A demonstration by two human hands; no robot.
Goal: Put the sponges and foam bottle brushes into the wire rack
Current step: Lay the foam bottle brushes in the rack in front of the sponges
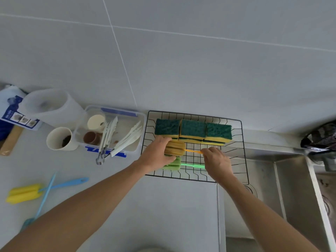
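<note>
A black wire rack [242,142] sits on the counter beside the sink. Several green-and-yellow sponges [192,130] are stacked along its back. My left hand [156,153] grips the foam head of an orange bottle brush [175,148] inside the rack. My right hand [217,160] pinches that brush's orange handle. A green foam brush [189,165] lies in the rack just in front, partly under both hands. On the counter at the far left lie a yellow foam brush with a blue handle [25,193] and another blue-handled brush [43,199] crossing it.
A clear plastic box [138,131] with tongs and cups stands left of the rack. A white cup [60,139] and a white tub [52,106] stand further left. The steel sink [283,188] lies to the right, a dark basket [320,137] beyond it.
</note>
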